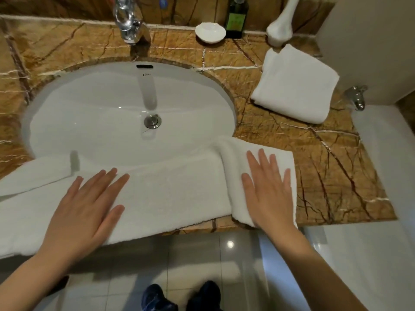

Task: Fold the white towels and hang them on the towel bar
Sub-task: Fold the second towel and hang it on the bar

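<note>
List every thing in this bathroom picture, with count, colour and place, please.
long towel: 1, white, along counter front, right end folded over
folded towel: 1, white, on counter right of sink
sink: 1, white, set in counter
tap: 1, chrome, behind sink
dish: 1, white, counter back
bottle: 1, dark green, beside dish
white object: 1, white, back right, kind unclear
fitting: 1, chrome, by right wall
counter: 1, brown marble, around sink
floor: 1, pale tiles, below counter
shoes: 2, dark blue, on floor
left grip: 1, bare hand, flat on long towel
right grip: 1, bare hand, flat on towel's folded end
</note>
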`<state>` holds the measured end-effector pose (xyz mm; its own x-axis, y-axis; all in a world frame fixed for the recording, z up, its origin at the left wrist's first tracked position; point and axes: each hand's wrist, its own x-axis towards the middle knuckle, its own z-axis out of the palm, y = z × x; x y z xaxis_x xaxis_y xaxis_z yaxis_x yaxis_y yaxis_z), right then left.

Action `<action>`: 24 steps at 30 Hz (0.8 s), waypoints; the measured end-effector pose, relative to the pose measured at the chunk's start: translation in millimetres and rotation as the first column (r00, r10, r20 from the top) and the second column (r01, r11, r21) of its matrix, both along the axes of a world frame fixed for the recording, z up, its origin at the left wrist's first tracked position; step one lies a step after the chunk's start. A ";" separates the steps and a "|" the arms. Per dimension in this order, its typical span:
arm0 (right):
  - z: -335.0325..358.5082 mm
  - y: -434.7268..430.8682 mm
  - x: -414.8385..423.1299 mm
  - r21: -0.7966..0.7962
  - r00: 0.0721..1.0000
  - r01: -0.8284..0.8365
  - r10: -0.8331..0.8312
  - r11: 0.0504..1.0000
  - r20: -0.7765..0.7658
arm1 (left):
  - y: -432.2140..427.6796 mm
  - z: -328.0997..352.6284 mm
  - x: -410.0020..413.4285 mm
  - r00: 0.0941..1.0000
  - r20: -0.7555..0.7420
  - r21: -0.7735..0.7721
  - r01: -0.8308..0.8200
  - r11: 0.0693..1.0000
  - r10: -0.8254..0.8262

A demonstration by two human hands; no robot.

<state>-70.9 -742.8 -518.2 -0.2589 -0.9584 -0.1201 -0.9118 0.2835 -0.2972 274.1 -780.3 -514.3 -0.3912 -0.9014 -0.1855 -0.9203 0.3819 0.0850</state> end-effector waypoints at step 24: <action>0.1 5.9 -51.9 0.054 0.914 -0.398 0.401 0.916 -0.064 | 27.6 -5.1 -142.0 0.947 -0.084 -0.009 0.311 0.950 -0.311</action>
<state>-122.8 -736.9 -518.1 0.1357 -0.9786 -0.1548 -0.9698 -0.0993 -0.2228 132.2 -752.7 -519.4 -0.6660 -0.7320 -0.1433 -0.7455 0.6472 0.1588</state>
